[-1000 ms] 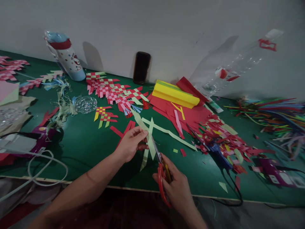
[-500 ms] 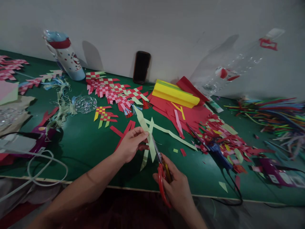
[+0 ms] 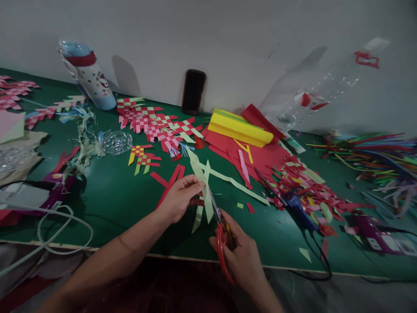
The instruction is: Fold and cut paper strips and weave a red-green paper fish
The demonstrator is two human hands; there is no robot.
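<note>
Between thumb and fingers, my left hand [image 3: 182,195] pinches a pale green paper strip [image 3: 197,166] above the table. My right hand [image 3: 241,250] grips a pair of scissors [image 3: 220,248] by its red handles. The blades point up and away, lying against the strip's edge close to my left fingertips; whether they are parted I cannot tell. Several more pale green strips [image 3: 237,184] lie under and beside the held one. Red paper strips [image 3: 167,184] rest just left of my left hand, near a small woven paper piece [image 3: 145,160].
Woven paper fish [image 3: 156,124] lie at the back, below a phone [image 3: 193,91] leaning on the wall. Yellow paper [image 3: 239,128] sits on red sheets [image 3: 221,148]. Paper scraps [image 3: 312,191] and a blue glue gun [image 3: 301,212] are rightward. A bottle [image 3: 93,78] stands back left.
The held green strip has shifted slightly, its lower end moving a little to the right by the scissors. Both hands stay almost in place.
</note>
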